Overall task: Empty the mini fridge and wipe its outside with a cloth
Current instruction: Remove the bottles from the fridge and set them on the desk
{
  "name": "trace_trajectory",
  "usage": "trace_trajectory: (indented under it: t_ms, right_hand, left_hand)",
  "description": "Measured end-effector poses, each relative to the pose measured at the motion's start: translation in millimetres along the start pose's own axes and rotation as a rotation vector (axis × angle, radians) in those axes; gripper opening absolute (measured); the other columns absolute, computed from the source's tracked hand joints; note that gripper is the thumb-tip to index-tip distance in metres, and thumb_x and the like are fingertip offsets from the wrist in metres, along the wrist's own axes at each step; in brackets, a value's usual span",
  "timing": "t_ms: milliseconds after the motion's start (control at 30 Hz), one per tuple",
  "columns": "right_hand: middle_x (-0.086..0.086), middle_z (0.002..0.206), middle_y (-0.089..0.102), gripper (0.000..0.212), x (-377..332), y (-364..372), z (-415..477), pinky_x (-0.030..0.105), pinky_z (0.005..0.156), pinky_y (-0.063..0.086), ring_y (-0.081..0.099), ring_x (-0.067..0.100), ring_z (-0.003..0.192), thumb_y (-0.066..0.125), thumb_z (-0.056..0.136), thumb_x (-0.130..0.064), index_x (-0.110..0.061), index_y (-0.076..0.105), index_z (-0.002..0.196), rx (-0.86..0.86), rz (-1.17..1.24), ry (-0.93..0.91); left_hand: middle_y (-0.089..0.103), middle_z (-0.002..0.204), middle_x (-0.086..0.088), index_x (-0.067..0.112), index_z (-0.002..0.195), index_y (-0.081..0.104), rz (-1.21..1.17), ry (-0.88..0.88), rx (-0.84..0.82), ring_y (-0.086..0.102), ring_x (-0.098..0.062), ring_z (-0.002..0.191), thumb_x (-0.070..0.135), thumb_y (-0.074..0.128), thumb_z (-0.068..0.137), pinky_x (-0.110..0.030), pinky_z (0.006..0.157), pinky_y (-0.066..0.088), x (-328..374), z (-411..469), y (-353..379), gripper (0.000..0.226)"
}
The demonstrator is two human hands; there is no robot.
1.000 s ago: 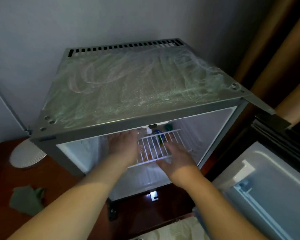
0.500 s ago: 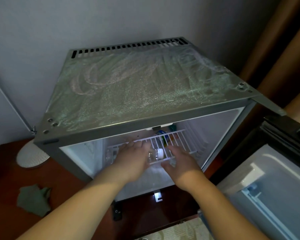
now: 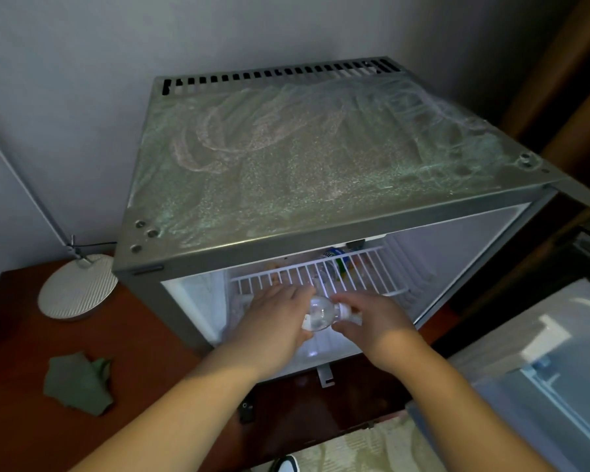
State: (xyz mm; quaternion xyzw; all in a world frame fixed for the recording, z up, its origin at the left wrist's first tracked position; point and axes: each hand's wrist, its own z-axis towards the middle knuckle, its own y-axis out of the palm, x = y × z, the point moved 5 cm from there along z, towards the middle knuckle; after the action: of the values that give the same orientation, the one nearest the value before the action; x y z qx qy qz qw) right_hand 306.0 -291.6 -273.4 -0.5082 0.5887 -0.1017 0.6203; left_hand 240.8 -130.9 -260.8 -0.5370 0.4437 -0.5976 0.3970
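The grey mini fridge [image 3: 321, 158] stands open on a dark wooden table, its top streaked with dusty wipe marks. A clear plastic bottle [image 3: 319, 313] with a white cap lies sideways at the fridge mouth. My left hand [image 3: 273, 321] grips its body and my right hand [image 3: 372, 321] pinches the cap end. Behind them, a white wire shelf [image 3: 321, 277] carries more small bottles and cans [image 3: 334, 258] at the back. A crumpled green cloth [image 3: 77, 381] lies on the table to the left.
The fridge door [image 3: 559, 362] hangs open at the right. A white round lamp base [image 3: 77, 289] with a thin metal arm stands left of the fridge. The wooden table [image 3: 133, 335] ends near a pale carpet [image 3: 372, 447] below. Brown curtains hang at the right.
Both hands have drawn back from deep inside the fridge toward its mouth, bringing the clear bottle out from the shelf. The view has shifted so the fridge sits further right.
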Motion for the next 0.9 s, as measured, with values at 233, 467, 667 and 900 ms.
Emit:
trace_trajectory:
  t_ms: [233,467,667,900]
  right_hand:
    - [-0.013,0.102,0.071,0.040,-2.2,0.1,-42.0,0.031,0.083,0.057,0.068,0.000,0.088,0.084,0.078,-0.027,-0.031,0.072,0.116,0.117,0.102,-0.008]
    - [-0.013,0.095,0.070,0.039,-20.7,-20.8,-112.7,0.031,0.081,0.056,0.069,0.007,0.084,0.087,0.077,-0.022,-0.049,0.068,0.098,0.266,0.179,-0.048]
    - [-0.022,0.088,0.071,0.032,-35.5,-21.8,-189.0,0.030,0.076,0.060,0.070,0.001,0.082,0.082,0.082,-0.020,-0.041,0.071,0.104,0.256,0.228,-0.088]
    - [-0.018,0.089,0.073,0.029,-49.6,8.5,-276.2,0.035,0.080,0.058,0.070,0.002,0.082,0.082,0.078,-0.027,-0.040,0.070,0.101,0.193,0.195,-0.176]
  left_hand:
    - [0.047,0.141,0.005,0.030,0.150,0.037,0.035,0.146,0.004,0.037,-0.022,0.135,0.040,0.070,0.088,-0.040,0.121,0.017,5.5,-12.6,3.7,0.071]
    - [0.044,0.150,0.008,0.032,0.152,0.034,-0.218,0.172,-0.014,0.037,-0.014,0.138,0.047,0.070,0.089,-0.025,0.114,0.027,35.9,-55.7,-4.5,0.074]
    - [0.050,0.140,0.019,0.044,0.142,0.039,-0.334,0.154,-0.014,0.043,-0.004,0.128,0.052,0.074,0.084,-0.027,0.107,0.037,77.2,-117.2,-14.9,0.068]
    - [0.063,0.122,0.024,0.056,0.132,0.044,-0.557,-0.003,-0.114,0.061,-0.001,0.109,0.048,0.077,0.082,-0.041,0.096,0.052,120.0,-227.6,-6.9,0.060]
